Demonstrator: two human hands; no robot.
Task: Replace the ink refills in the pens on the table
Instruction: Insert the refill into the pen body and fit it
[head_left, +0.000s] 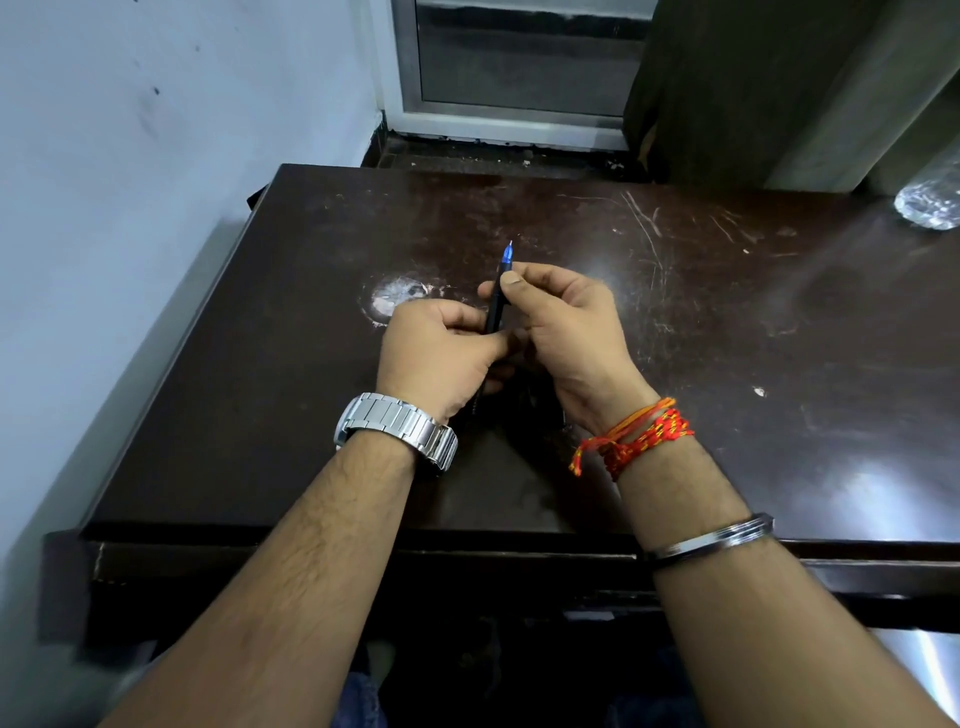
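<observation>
A black pen (494, 312) with a blue tip pointing away from me is held above the middle of the dark table (727, 338). My left hand (441, 353), with a steel watch on the wrist, grips the pen's lower barrel. My right hand (566, 332), with red and orange threads at the wrist, pinches the upper barrel between thumb and forefinger just below the blue tip. The pen's lower end is hidden between my hands. Something dark lies on the table under my hands, and I cannot make out what it is.
A white worn patch (395, 299) marks the tabletop left of my hands. A clear plastic bottle (930, 202) lies at the far right edge. A wall runs along the left, a window frame and a dark curtain stand behind the table.
</observation>
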